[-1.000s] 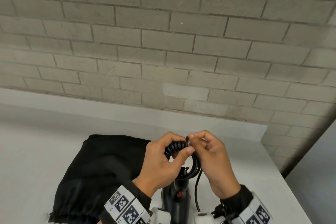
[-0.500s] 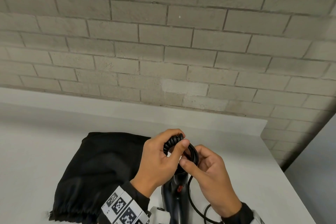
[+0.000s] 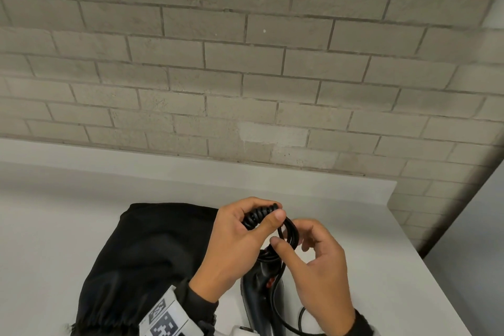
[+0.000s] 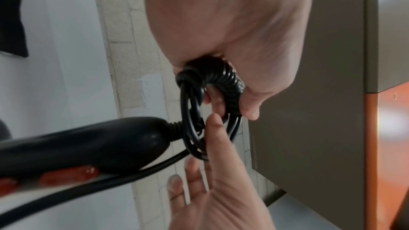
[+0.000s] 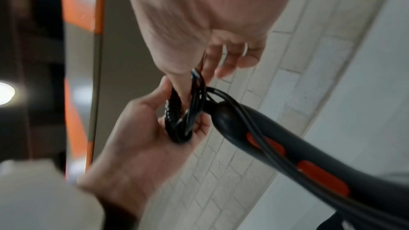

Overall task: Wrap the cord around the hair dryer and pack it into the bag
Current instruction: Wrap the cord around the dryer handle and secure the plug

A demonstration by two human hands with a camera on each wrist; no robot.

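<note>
A white table (image 3: 354,240) stands against a brick wall (image 3: 245,63). On it lies a black bag (image 3: 152,254), left of the black hair dryer (image 3: 259,297), whose handle rises between the hands. The left hand (image 3: 237,243) curls round the coiled cord (image 3: 260,216), thumb pressing it. The right hand (image 3: 319,267) seems to pinch the smooth loops, other fingers loosely spread.

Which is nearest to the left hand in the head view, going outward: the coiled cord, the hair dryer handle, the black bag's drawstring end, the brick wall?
1. Coiled cord: gripped in the left hand.
2. Hair dryer handle: just below, between both hands.
3. Black bag's drawstring end: lower left on the counter.
4. Brick wall: behind the counter, farthest.
</note>
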